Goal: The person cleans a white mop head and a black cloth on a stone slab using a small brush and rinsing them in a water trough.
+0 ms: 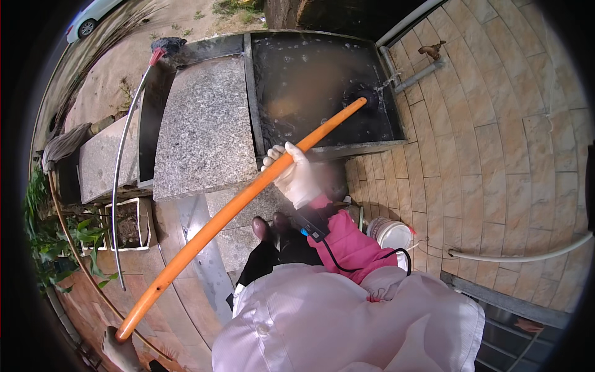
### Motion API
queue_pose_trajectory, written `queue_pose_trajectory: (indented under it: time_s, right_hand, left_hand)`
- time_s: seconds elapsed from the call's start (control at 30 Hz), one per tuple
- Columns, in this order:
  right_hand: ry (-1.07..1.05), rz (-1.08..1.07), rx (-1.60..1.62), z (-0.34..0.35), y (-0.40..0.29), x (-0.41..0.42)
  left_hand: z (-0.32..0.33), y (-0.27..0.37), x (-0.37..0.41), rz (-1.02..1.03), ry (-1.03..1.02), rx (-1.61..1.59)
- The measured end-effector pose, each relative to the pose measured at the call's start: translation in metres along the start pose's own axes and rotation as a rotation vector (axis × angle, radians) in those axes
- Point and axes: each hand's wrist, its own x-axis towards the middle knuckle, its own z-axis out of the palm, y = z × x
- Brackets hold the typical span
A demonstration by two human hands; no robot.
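A long orange pole (211, 224) runs from the lower left up to a stone-walled basin of murky water (304, 83). My right hand (294, 179), in a whitish glove, is wrapped round the pole near the basin's front edge. At the lower left, my left hand (122, 351), also gloved, is on the pole's near end; its fingers are partly cut off from sight. The pole's far end meets a dark round thing (363, 98) at the water's right side, whose kind I cannot tell.
A granite slab (204, 125) lies left of the basin. Two mops, one grey-stringed (65, 144) and one dark-headed (168, 46), lean at the left beside planters (132, 223). A brass tap (432, 49) juts from the tiled wall at right. White buckets (393, 232) stand below it.
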Motion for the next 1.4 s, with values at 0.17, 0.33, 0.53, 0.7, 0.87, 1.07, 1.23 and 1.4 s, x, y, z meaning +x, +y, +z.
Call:
queue_pose_trajectory:
  time_s: [0.17,0.33,0.53,0.7,0.87,1.07,1.23,1.4]
  right_hand:
    - [-0.096,0.003,-0.127,0.010,-0.016,-0.039]
    - [-0.183,-0.004,-0.261,0.037,-0.037,-0.078]
    - [-0.370,0.017,-0.271,0.051,-0.053,-0.089]
    - [-0.332,0.064,-0.046,0.027,-0.060,-0.059]
    - [-0.053,0.026,-0.054,-0.064,-0.092,0.020]
    - [0.158,-0.075,-0.357,-0.083,-0.134,0.040]
    - [0.169,0.017,-0.279,-0.110,-0.145,0.046]
    - [0.110,-0.107,-0.271,-0.109,-0.138,0.035]
  left_hand:
    - [0.110,-0.006,-0.063,-0.234,-0.026,-0.087]
    - [0.170,0.010,-0.089,-0.358,-0.177,-0.227]
    - [0.134,-0.005,-0.081,-0.384,-0.059,-0.278]
    - [0.043,-0.047,-0.047,-0.134,0.318,-0.005]
    - [-0.062,0.137,-0.010,0.039,0.254,0.179]
    - [-0.060,0.188,-0.023,0.111,0.276,0.311]
    - [-0.059,0.199,-0.049,0.091,0.264,0.314]
    - [-0.062,0.193,-0.073,0.085,0.262,0.316]
